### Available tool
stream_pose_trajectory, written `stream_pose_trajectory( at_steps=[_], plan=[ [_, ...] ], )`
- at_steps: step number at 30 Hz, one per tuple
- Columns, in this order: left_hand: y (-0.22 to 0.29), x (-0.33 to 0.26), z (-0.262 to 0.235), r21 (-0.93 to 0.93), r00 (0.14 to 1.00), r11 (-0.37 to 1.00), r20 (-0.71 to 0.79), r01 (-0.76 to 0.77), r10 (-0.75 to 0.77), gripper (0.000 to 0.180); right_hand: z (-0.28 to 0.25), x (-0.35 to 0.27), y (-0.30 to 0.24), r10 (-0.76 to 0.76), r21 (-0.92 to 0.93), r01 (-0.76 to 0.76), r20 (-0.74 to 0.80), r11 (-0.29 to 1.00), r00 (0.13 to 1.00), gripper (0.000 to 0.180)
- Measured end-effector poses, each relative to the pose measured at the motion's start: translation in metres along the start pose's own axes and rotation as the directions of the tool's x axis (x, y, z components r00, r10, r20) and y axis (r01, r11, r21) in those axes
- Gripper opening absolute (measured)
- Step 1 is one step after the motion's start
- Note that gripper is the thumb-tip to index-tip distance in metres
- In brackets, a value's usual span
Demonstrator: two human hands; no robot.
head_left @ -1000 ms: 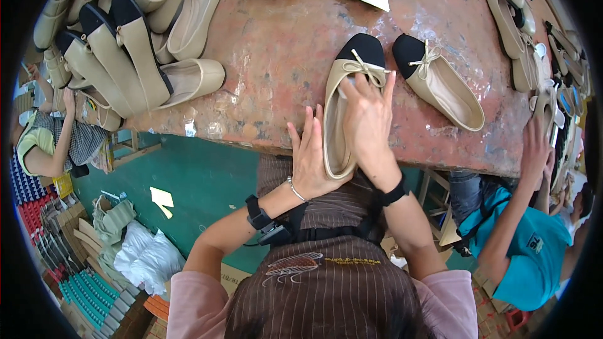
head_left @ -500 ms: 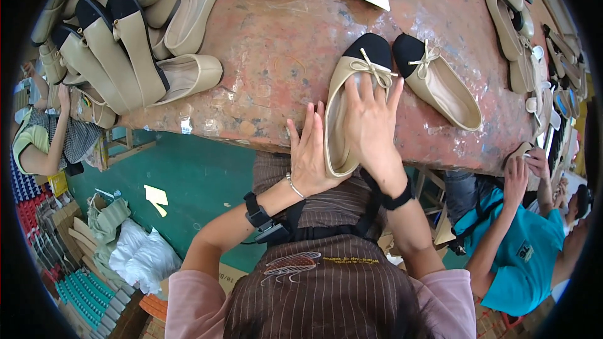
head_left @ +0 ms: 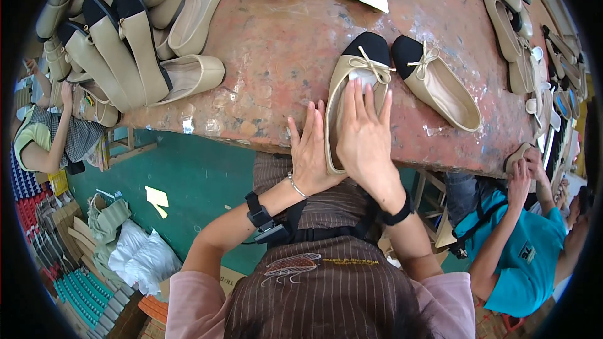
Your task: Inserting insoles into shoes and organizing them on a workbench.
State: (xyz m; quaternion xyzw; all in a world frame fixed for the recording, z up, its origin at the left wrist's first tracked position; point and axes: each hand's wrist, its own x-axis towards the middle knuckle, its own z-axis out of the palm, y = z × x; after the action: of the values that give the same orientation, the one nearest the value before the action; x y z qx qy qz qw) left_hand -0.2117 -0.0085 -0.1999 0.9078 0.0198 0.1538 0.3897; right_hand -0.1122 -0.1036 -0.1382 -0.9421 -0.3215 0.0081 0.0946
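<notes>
— What changes since the earlier frames?
— Little: the beige ballet flat [head_left: 352,97] sits in the same spot at the near edge of the reddish surface [head_left: 276,44], centre of frame. The right hand [head_left: 366,141] stays pressed flat inside it, fingers spread, not clenched.
— And the left hand [head_left: 312,150]?
— Open, cradling the shoe's left side. The matching flat [head_left: 440,85] lies just right, untouched.

Pink sleeves, brown striped apron, black wristbands (left: silver bracelet).

Shoe-strewn rusty red worktable [head_left: 276,44]
</notes>
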Motion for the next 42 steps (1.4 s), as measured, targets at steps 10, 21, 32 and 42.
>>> stream_pose_trajectory(
  at_steps=[10,21,32,42],
  plan=[
    [-0.002,-0.002,0.004,0.028,1.0,1.0,-0.002,-0.006,0.006,0.129,0.0,-0.008,-0.002,0.06,0.1,-0.059,-0.006,0.993,0.998,0.054],
    [-0.002,0.0,0.003,0.027,0.999,0.999,-0.016,-0.031,0.032,0.128,-0.002,0.003,-0.005,0.131,0.161,-0.112,-0.113,0.981,0.985,0.059],
    [-0.001,0.0,0.0,0.013,1.0,1.0,0.013,-0.007,0.007,0.127,0.002,0.009,-0.001,0.1,0.0,-0.101,-0.079,0.995,0.992,0.053],
    [-0.001,0.0,0.001,0.01,1.0,1.0,0.011,-0.018,0.018,0.125,0.008,0.002,-0.007,0.094,0.019,-0.093,-0.063,0.995,0.994,0.053]
  ],
)
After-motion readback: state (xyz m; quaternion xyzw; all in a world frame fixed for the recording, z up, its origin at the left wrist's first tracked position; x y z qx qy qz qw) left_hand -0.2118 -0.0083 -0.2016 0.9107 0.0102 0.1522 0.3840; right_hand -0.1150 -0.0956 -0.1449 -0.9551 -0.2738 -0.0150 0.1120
